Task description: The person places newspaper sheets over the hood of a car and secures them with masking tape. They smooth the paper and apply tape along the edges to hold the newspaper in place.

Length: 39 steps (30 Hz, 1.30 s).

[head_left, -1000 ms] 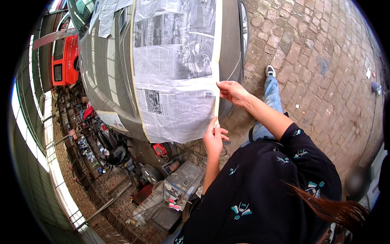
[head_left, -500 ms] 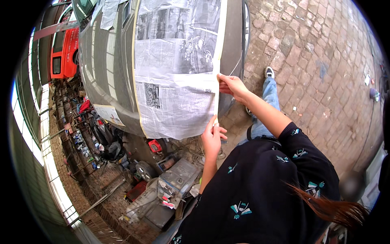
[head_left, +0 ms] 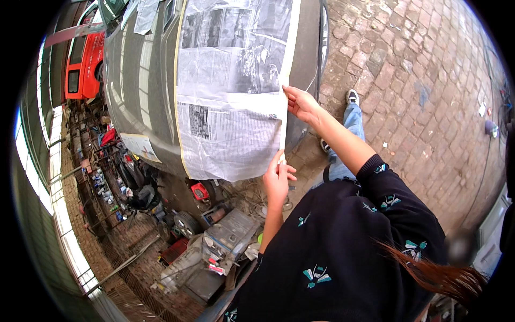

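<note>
Printed newspaper sheets point(head_left: 236, 145) cover part of a dark grey car's body panel point(head_left: 147, 107). A yellowish tape strip point(head_left: 179, 123) lines their left edge, and a pale tape strip point(head_left: 292, 48) follows the right edge. My right hand point(head_left: 302, 105) pinches that right edge partway up with thumb and forefinger. Lower down, near the bottom right corner, my left hand point(head_left: 276, 181) pinches the same edge. Its other fingers stick out to the right. Exactly how the fingertips sit on the tape is too small to tell.
A red vehicle point(head_left: 86, 64) stands at the far left. Car parts, a wheel point(head_left: 186, 224) and a grey box-like part point(head_left: 230, 233) clutter the ground at lower left. Brick paving point(head_left: 413, 107) stretches along the right, with a small purplish container point(head_left: 490, 127) on it.
My right hand sits slightly higher along the newspaper's right edge. My left hand keeps its hold near the lower corner. The whole view has shifted a little.
</note>
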### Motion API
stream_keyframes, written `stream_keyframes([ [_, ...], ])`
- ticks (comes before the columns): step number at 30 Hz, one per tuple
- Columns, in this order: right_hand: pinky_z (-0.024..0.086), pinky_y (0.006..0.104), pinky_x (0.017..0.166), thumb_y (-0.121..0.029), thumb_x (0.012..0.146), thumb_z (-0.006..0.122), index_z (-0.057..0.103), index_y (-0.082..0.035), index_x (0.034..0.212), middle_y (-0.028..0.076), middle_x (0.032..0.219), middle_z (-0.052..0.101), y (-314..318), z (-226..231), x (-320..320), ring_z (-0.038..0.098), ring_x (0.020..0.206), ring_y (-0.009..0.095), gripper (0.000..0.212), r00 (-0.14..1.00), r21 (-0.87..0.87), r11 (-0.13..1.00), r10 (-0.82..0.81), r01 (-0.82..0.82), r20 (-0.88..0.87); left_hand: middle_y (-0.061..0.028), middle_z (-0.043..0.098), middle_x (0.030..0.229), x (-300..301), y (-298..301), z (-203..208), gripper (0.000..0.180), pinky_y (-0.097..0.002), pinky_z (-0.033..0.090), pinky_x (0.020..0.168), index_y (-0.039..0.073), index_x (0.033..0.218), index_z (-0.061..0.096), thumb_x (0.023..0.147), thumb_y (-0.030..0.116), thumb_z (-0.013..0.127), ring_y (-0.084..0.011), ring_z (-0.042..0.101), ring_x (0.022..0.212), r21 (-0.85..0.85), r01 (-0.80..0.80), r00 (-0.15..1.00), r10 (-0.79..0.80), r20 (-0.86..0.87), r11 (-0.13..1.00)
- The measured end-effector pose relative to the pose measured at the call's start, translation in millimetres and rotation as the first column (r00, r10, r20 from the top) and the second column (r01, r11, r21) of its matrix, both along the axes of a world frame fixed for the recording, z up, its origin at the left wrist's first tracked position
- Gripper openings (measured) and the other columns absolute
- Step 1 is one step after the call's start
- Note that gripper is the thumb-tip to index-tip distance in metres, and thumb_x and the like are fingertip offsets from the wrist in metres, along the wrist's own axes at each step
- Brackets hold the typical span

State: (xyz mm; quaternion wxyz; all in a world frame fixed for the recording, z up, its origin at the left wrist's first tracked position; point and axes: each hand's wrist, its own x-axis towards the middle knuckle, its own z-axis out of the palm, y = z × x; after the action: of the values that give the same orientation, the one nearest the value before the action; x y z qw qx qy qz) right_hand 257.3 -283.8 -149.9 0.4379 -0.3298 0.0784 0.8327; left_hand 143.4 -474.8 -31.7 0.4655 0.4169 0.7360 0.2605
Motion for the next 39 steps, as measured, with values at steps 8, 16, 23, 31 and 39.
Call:
stream_keyframes([
  [8, 0.05, 0.023, 0.077, -0.021, 0.092, 0.067, 0.065, -0.012, 0.099, -0.004, 0.093, 0.069, -34.8, 4.2, -2.4, 0.064, 0.086, 0.007, 0.012, 0.995, 0.085, 0.992, 0.086, -0.091, 0.058, -0.007, 0.064, 0.072, -12.5, -11.5, -16.5, 0.038, -0.0254, 0.051, 0.061, 0.003, 0.137, 0.05, 0.099, 0.008, 0.047, -0.0098, 0.06, 0.061, 0.081, 0.063, 0.995, -0.069, 0.069, 0.995],
  [16, 0.051, 0.0226, 0.074, -0.024, 0.092, 0.067, 0.064, -0.013, 0.093, -0.004, 0.091, 0.07, -45.9, -2.7, -5.9, 0.064, 0.083, 0.007, 0.011, 0.992, 0.144, 0.983, 0.106, -0.116, 0.074, -0.005, 0.065, 0.073, -18.0, -40.7, -30.6, 0.044, -0.0256, 0.05, 0.066, 0.006, 0.139, 0.049, 0.096, 0.003, 0.051, -0.0097, 0.061, 0.065, 0.207, 0.168, 0.986, -0.161, -0.048, 0.964],
  [23, 0.052, 0.0228, 0.073, -0.026, 0.092, 0.068, 0.066, -0.013, 0.095, -0.003, 0.09, 0.07, -54.3, -10.7, -6.3, 0.065, 0.079, 0.007, 0.013, 0.98, 0.214, 0.958, 0.169, -0.189, 0.11, -0.0058, 0.066, 0.072, -28.9, -58.3, -34.8, 0.045, -0.0262, 0.051, 0.065, 0.007, 0.14, 0.049, 0.095, 0.004, 0.052, -0.0104, 0.063, 0.065, 0.248, 0.187, 0.982, -0.172, -0.081, 0.951],
  [31, 0.052, 0.0211, 0.073, -0.025, 0.091, 0.069, 0.066, -0.011, 0.095, -0.003, 0.09, 0.07, -65.4, -2.2, -11.9, 0.064, 0.079, 0.006, 0.015, 0.969, 0.235, 0.952, 0.148, -0.194, 0.198, -0.0078, 0.067, 0.072, -62.1, -104.3, -50.2, 0.046, -0.0266, 0.054, 0.063, 0.008, 0.137, 0.053, 0.091, 0.002, 0.054, -0.0124, 0.066, 0.063, 0.275, 0.238, 0.962, -0.185, -0.202, 0.932],
  [39, 0.053, 0.0227, 0.072, -0.025, 0.092, 0.067, 0.065, -0.009, 0.098, -0.001, 0.089, 0.069, -83.8, 0.3, -18.0, 0.065, 0.078, 0.008, 0.017, 0.969, 0.234, 0.95, 0.163, -0.205, 0.185, -0.0077, 0.067, 0.067, -91.4, -168.6, -62.7, 0.043, -0.0347, 0.052, 0.06, 0.014, 0.135, 0.055, 0.092, 0.016, 0.059, -0.023, 0.068, 0.061, 0.252, 0.348, 0.9, -0.247, -0.36, 0.903],
])
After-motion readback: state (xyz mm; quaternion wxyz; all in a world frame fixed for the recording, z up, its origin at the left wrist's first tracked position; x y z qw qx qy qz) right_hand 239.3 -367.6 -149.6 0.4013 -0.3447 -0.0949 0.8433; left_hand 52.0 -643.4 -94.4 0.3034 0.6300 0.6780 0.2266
